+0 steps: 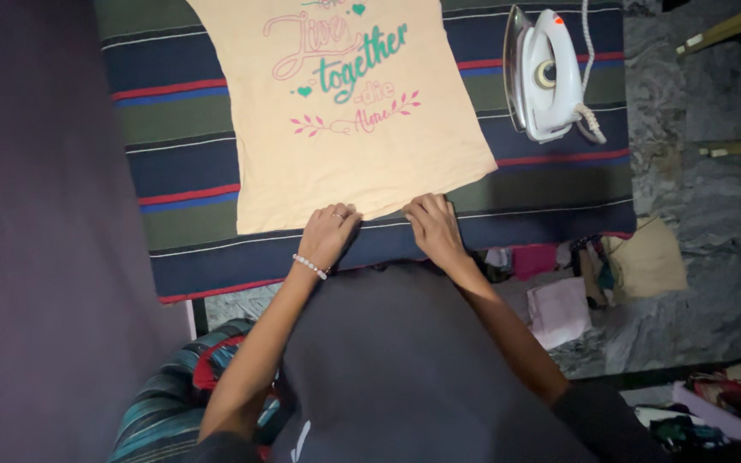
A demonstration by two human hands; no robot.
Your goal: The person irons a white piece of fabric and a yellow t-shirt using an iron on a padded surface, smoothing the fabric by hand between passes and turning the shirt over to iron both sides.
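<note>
A peach T-shirt (336, 163) with pink and green printed lettering lies flat on a striped cloth (182, 146) that covers a table. My left hand (328, 233), with a bead bracelet and a ring, pinches the shirt's near hem. My right hand (432, 225) grips the same hem a little to the right. Both hands rest at the shirt's bottom edge, close together.
A white electric iron (546, 73) stands on its heel at the cloth's right end, its cord trailing beside it. Folded clothes and fabric pieces (576, 283) lie on the stone floor to the right. A purple wall (36, 214) is on the left.
</note>
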